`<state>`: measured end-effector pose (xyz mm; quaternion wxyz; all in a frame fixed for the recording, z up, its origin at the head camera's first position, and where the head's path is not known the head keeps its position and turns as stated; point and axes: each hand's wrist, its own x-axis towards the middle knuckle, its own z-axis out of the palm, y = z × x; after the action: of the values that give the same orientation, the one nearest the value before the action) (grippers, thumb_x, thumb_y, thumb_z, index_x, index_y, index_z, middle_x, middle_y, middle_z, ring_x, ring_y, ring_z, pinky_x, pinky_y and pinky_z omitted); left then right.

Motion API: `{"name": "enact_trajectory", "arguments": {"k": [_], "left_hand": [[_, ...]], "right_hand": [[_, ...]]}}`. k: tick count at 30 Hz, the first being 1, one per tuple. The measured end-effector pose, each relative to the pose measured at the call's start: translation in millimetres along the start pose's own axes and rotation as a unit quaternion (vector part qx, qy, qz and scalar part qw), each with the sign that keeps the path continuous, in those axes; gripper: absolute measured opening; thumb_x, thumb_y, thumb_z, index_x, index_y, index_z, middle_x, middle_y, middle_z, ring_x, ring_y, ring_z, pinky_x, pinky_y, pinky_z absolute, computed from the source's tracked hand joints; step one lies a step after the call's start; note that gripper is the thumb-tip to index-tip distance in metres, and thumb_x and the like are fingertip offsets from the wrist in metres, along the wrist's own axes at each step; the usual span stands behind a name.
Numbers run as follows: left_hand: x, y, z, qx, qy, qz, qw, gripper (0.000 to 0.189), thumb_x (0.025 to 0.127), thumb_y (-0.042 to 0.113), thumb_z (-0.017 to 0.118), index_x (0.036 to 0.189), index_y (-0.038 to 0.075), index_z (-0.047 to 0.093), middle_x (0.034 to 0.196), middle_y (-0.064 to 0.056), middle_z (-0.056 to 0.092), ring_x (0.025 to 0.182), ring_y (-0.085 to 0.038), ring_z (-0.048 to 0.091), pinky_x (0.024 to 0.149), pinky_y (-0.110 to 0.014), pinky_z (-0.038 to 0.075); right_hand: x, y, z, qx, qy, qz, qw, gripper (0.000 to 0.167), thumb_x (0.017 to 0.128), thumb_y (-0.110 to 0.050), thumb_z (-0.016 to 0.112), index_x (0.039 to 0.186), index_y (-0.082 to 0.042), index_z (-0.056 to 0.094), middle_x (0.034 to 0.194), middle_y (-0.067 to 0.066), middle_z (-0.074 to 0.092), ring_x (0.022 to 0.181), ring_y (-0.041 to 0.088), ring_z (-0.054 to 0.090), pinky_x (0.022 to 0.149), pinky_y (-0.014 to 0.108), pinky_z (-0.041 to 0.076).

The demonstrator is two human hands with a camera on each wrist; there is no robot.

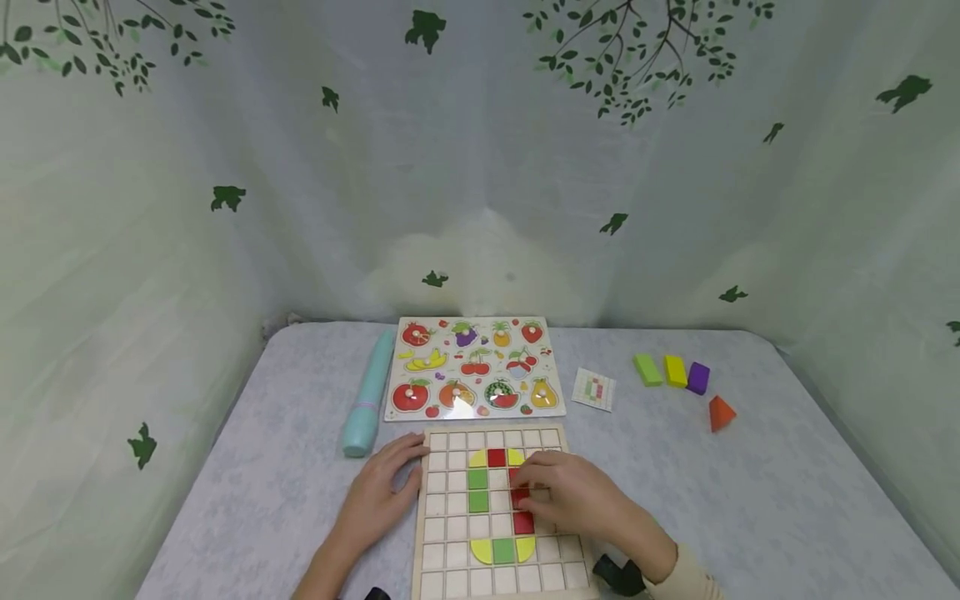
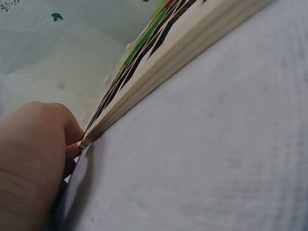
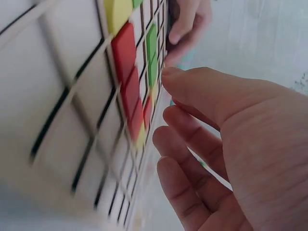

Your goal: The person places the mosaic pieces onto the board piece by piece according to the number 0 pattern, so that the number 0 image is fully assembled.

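Observation:
A wooden grid board [image 1: 418, 533] lies before me, with coloured blocks set in some squares to form a ring. Green blocks [image 1: 477, 502] line its left side and red blocks [image 1: 523, 523] its right, with rounded yellow pieces [image 1: 481, 551] at the corners. My left hand [image 1: 378, 496] rests against the board's left edge, its fingertips touching the rim near the upper corner. Over the red column hovers my right hand [image 1: 573, 496], fingers loosely bent; in the right wrist view nothing shows between thumb and fingers [image 3: 180, 185].
Behind the board lies a fruit picture puzzle [image 1: 475, 371], with a light-blue tapered cylinder [image 1: 366, 404] to its left. A small pattern card [image 1: 593, 389] is at its right. Farther right are a green block [image 1: 648, 370], yellow block [image 1: 675, 372], purple block [image 1: 698, 378] and orange triangular block [image 1: 722, 413].

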<state>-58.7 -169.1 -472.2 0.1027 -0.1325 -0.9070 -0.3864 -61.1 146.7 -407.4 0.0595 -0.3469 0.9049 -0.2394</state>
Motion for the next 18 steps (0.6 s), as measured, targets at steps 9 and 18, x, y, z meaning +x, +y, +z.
{"name": "enact_trajectory", "arguments": {"k": [9,18], "left_hand": [[-1.5,-0.6,-0.5,0.013,-0.003,0.009,0.9999,0.030,0.096,0.012,0.071,0.126,0.015,0.073,0.146,0.000,0.061,0.142,-0.024,0.052,0.117,-0.047,0.043],[-0.6,0.7,-0.2,0.004,-0.004,0.003,1.0000,0.029,0.097,0.013,0.071,0.126,0.015,0.073,0.146,0.003,0.061,0.142,-0.022,0.052,0.118,-0.044,0.042]], "right_hand": [[-39.8,22.1,-23.2,-0.027,0.022,0.057,0.9978,0.019,0.089,-0.026,0.083,0.107,-0.024,0.077,0.106,-0.017,0.070,0.096,0.004,0.064,0.084,0.028,0.061],[-79.9,40.2,-37.6,-0.040,0.051,0.105,0.9923,0.028,0.085,-0.023,0.085,0.111,-0.027,0.076,0.106,-0.017,0.070,0.094,0.005,0.064,0.079,0.027,0.060]]}}
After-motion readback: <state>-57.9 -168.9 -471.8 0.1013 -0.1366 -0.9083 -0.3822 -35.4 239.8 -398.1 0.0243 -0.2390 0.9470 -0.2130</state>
